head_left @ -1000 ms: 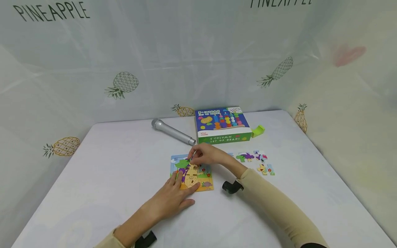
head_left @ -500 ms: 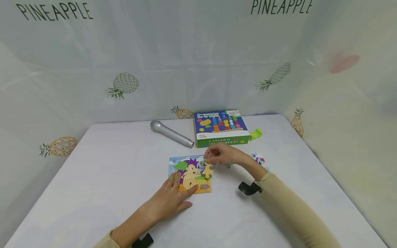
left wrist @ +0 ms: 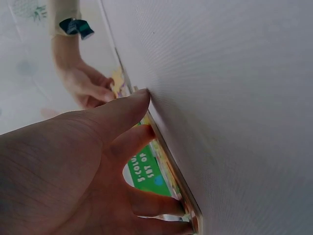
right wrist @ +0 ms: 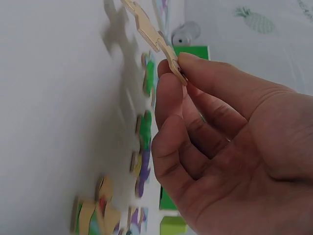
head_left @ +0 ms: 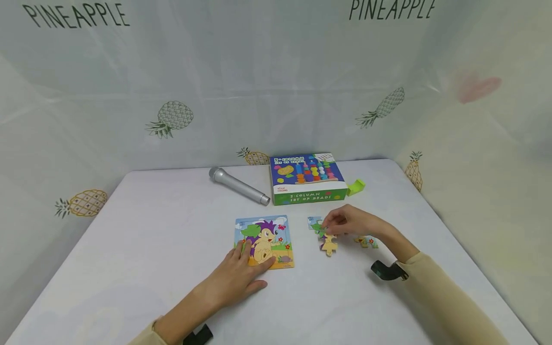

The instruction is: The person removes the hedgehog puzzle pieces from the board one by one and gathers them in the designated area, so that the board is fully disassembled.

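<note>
Pinching a piece [head_left: 329, 246] by one end, the right hand [head_left: 354, 223] hangs right of the puzzle [head_left: 268, 238], where the left hand [head_left: 235, 278] rests, fingers extended.

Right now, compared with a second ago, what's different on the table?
The right hand has moved rightward from above the puzzle board, carrying the pinched puzzle pieces out beside it. The hedgehog picture, largely covered before, now shows more. The left hand still rests on the board; the microphone and bead-set box stayed put.
</note>
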{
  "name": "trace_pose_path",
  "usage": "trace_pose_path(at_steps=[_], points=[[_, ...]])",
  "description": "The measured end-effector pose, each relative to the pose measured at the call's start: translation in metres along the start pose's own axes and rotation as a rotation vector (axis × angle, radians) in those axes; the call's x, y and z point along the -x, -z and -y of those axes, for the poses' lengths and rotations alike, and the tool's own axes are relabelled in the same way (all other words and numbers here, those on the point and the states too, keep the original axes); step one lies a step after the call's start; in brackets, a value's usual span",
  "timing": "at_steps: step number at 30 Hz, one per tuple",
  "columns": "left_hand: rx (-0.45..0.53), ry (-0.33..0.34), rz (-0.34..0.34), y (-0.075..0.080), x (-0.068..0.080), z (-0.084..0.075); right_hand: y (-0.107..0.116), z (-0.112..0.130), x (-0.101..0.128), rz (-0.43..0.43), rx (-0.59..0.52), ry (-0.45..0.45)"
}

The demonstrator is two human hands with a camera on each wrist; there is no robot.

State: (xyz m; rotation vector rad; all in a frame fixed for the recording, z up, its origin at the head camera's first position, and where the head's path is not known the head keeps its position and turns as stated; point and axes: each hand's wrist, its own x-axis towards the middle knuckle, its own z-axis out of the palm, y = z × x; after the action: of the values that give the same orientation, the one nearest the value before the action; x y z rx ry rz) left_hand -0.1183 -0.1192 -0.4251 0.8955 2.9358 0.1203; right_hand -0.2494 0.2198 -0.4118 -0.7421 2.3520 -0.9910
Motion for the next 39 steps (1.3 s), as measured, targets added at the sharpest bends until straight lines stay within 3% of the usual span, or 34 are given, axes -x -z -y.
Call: trace_pose_path(at_steps=[11, 22, 39], points=[[0.019, 0.014, 0.018, 0.0, -0.002, 0.0, 0.01, -0.019, 0.024, -0.016, 0.026, 0.002], [0.003, -0.003, -0.026, -0.003, 0.0, 0.001, 0.008, -0.024, 0.023, -0.044, 0.092, 0.008], [0.016, 0.003, -0.015, -0.003, -0.001, 0.0, 0.012, -0.021, 0.026, -0.08, 0.115, -0.057]])
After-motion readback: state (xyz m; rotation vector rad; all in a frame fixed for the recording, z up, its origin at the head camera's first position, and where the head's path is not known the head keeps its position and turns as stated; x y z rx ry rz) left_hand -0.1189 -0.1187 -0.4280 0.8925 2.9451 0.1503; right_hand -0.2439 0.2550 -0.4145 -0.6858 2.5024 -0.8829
